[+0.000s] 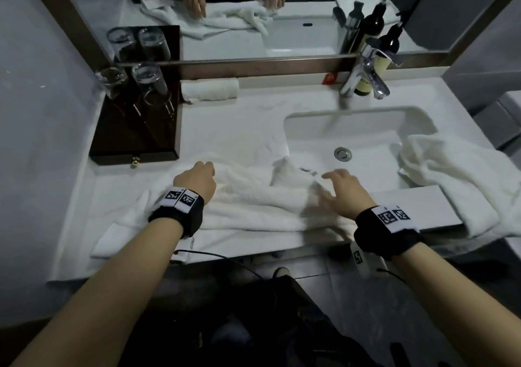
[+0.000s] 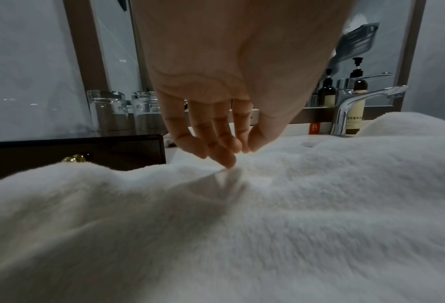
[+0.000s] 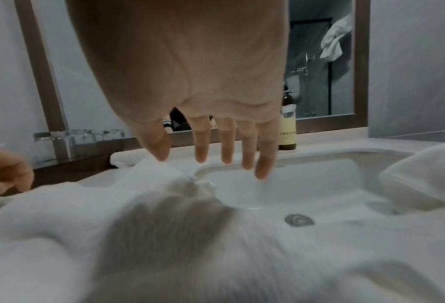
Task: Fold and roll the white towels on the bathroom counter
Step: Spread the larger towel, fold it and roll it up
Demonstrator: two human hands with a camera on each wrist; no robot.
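A crumpled white towel (image 1: 253, 206) lies spread along the counter's front edge, and one corner of it reaches the sink. My left hand (image 1: 197, 179) sits at the towel's far left edge; in the left wrist view its curled fingers and thumb (image 2: 239, 155) pinch a fold of the towel (image 2: 268, 225). Straight and spread, the fingers of my right hand (image 1: 337, 182) hover just over the raised corner (image 3: 164, 235) by the basin, and this hand (image 3: 210, 164) holds nothing. A rolled towel (image 1: 210, 89) lies against the mirror ledge. Another loose towel (image 1: 456, 175) drapes over the sink's right side.
A dark wooden box (image 1: 135, 130) carrying upturned glasses (image 1: 146, 82) stands at the left rear. The sink basin (image 1: 352, 135) with its drain (image 1: 342, 153) lies right of centre, with a chrome faucet (image 1: 363, 76) and a pump bottle (image 1: 363, 86) behind it. A mirror runs along the back.
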